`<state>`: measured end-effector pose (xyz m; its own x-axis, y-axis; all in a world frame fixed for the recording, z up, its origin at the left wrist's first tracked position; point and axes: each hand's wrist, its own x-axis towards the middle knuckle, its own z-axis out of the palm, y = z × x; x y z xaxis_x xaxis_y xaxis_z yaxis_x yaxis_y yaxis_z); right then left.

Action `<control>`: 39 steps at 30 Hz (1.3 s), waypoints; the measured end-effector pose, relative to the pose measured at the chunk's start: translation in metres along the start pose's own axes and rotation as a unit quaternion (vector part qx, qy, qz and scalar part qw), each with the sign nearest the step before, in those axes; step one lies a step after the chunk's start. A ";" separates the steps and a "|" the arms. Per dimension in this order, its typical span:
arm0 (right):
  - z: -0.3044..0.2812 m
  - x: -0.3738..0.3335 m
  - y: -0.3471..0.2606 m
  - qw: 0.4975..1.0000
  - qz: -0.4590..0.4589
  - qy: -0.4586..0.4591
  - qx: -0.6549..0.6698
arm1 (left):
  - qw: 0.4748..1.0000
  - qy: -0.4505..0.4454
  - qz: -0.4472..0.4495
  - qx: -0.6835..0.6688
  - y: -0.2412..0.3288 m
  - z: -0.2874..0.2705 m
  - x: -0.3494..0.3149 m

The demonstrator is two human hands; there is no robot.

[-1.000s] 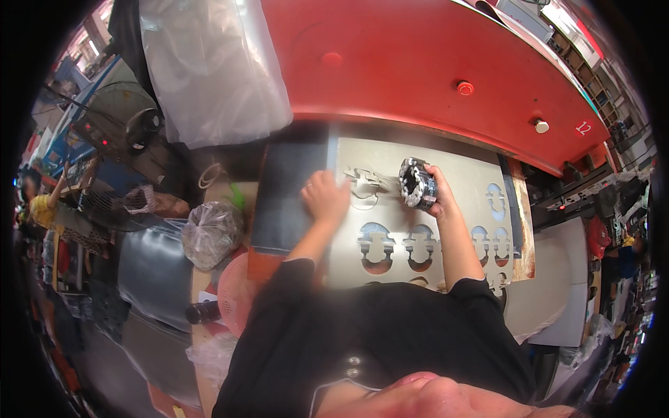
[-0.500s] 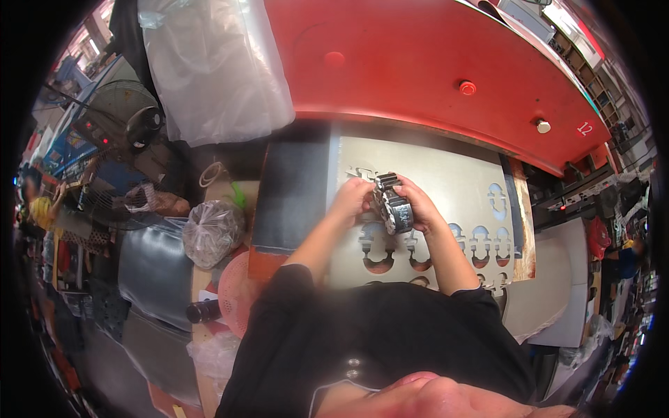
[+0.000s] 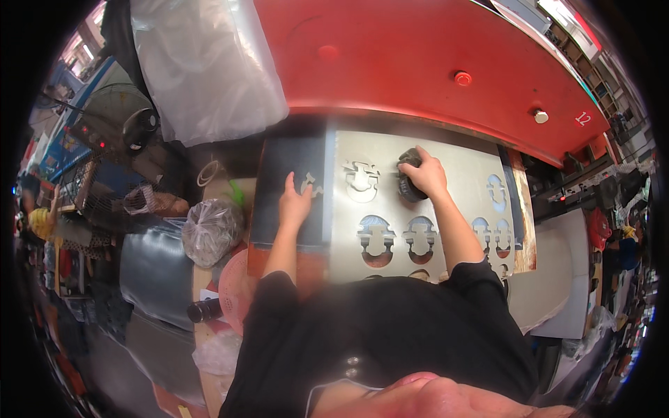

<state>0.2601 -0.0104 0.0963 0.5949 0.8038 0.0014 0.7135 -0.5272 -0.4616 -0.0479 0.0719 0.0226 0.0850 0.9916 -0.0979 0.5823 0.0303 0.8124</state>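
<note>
Head-worn fisheye (wide), downward over both hands [image 3: 294,203] [image 3: 427,174]

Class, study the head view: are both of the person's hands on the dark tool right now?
No, only the right hand grips the dark tool, while the left hand is apart from it, over the dark panel.

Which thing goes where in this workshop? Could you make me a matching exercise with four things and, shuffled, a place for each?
Things:
1. thick, dark, rounded tool
2. round red button
3. small, pale, irregular scrap
4. clear, bulging plastic bag

Places:
A. on the broad red machine panel
B. left of the dark, flat board
C. in the right hand
D. beside the left hand, over that board

Pairs: 1-C, 2-A, 3-D, 4-B
</note>
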 end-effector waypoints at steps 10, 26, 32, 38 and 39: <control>0.005 -0.016 -0.036 0.991 0.004 0.005 -0.136 | 0.979 0.067 0.171 0.088 0.001 0.025 -0.073; 0.013 -0.018 -0.047 0.988 -0.020 0.003 -0.153 | 0.986 0.079 0.137 -0.043 -0.017 0.027 -0.091; 0.011 -0.017 -0.041 0.989 -0.010 0.002 -0.147 | 0.978 0.112 0.160 -0.080 -0.034 0.030 -0.094; 0.008 -0.003 -0.031 0.995 0.010 -0.003 -0.103 | 0.962 0.140 0.218 -0.083 -0.041 0.035 -0.099; 0.007 0.001 -0.031 0.994 0.010 -0.001 -0.105 | 0.962 0.139 0.221 -0.082 -0.041 0.035 -0.099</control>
<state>0.2359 0.0081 0.1042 0.6095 0.7927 -0.0082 0.7627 -0.5892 -0.2666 -0.0515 -0.0321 -0.0208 0.0628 0.9068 0.4168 0.4024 -0.4052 0.8209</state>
